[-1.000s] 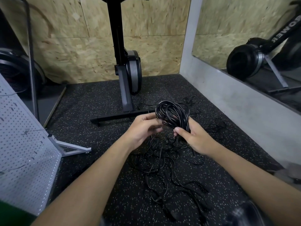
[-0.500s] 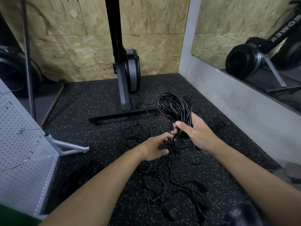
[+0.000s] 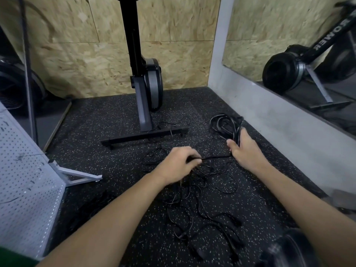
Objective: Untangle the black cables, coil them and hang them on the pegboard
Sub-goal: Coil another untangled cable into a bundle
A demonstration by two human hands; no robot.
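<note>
And the right hand (image 3: 248, 153) has its fingers curled tight round the neck of a coiled bundle of thin black cable (image 3: 224, 125), loops fanning out beyond the fist, low over the black speckled rubber floor (image 3: 107, 120). The left hand (image 3: 178, 164) pinches 1 black strand (image 3: 215, 157), pulled straight across to the right hand. Beneath both wrists, a loose tangle of black cables (image 3: 202, 201) sprawls over the floor. The white perforated metal pegboard (image 3: 25, 182) stands far left, well apart from the cables. Behind, an upright black-and-grey rowing machine (image 3: 148, 83) stands before the chipboard wall (image 3: 77, 64).
</note>
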